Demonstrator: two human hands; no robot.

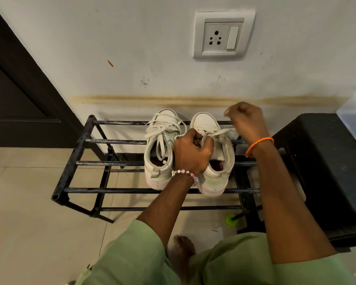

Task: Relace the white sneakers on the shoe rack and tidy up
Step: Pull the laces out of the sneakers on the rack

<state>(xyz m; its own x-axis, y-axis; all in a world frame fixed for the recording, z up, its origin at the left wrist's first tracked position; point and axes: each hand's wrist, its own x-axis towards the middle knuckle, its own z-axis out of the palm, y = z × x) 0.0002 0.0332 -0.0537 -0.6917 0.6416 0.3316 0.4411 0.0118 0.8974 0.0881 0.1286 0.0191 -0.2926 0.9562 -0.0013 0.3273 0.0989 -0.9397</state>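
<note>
While the black tubular-bar shoe rack point(80, 162) carries both scuffed white sneakers point(162, 149) near its back-right corner, lacing the right shoe is in hand. Left hand point(191, 151) pinches the flat lace point(222, 133); right hand point(246, 118) pulls it taut, fingers curled. Next: thread next eyelet.

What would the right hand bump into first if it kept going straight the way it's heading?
Most likely the wall. The right hand is raised past the toe of the right sneaker, pulling a lace up and away towards the wall behind the shoe rack. Nothing shows between them, though depth is unclear.
</note>
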